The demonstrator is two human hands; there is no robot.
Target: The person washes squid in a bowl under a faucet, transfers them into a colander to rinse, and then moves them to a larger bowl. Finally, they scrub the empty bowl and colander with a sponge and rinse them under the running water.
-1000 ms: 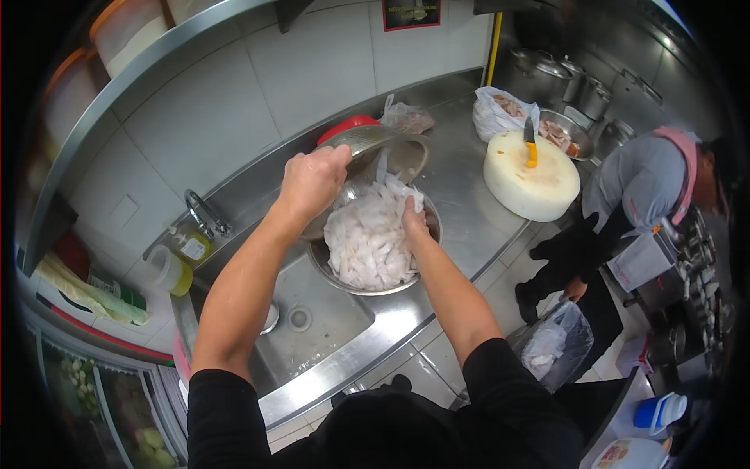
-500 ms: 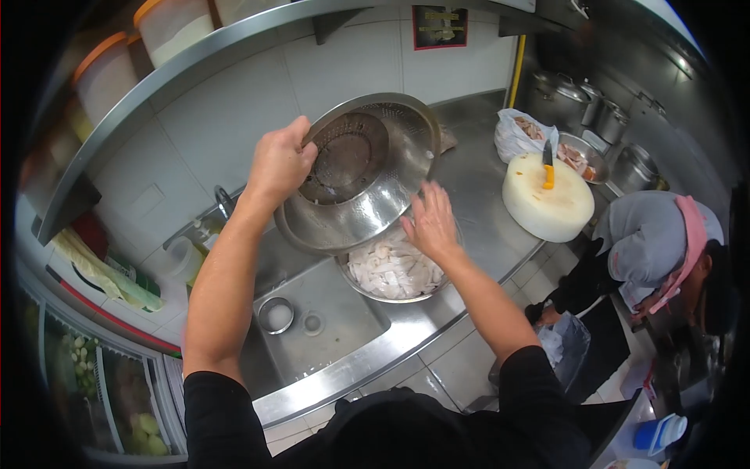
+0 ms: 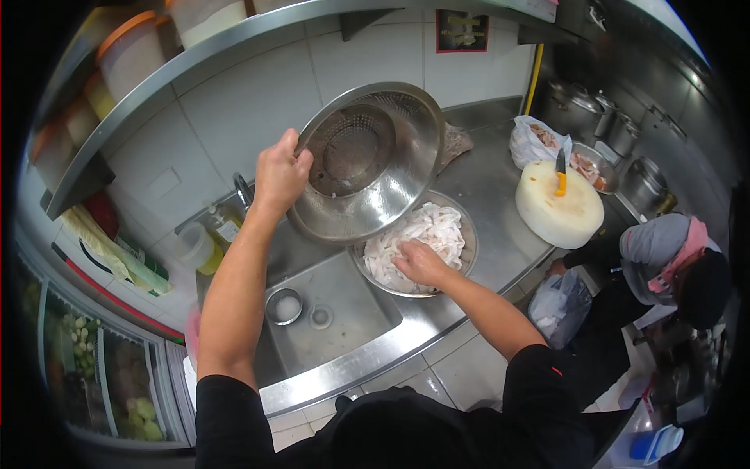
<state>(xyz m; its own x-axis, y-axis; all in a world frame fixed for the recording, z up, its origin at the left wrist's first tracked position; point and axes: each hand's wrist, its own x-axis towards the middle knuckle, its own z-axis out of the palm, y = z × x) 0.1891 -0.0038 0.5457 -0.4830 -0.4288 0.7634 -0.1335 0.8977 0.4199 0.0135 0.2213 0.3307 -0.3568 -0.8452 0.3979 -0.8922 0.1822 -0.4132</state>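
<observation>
My left hand (image 3: 283, 172) is closed on the rim of a metal colander (image 3: 422, 148), tilted on its side with its perforated inside facing me. A few small pale bits cling inside it. Below the colander's lower edge stands a steel bowl (image 3: 471, 234) heaped with pale, wet strips of raw meat or seafood (image 3: 426, 227); the exact kind cannot be told. My right hand (image 3: 422, 264) is in the bowl, its fingers curled down into the strips and their tips partly hidden.
The sink (image 3: 344, 285) at left holds a small metal cup (image 3: 283, 306). A round white chopping block (image 3: 558, 211) with a yellow-handled knife (image 3: 561, 173) stands right, near a bag of meat (image 3: 539, 141). A co-worker (image 3: 656, 258) bends beside a plastic bag (image 3: 561, 309).
My right hand has left the colander's edge and moved down into the strips. The colander, still in my left hand, now covers less of the bowl. The co-worker has shifted.
</observation>
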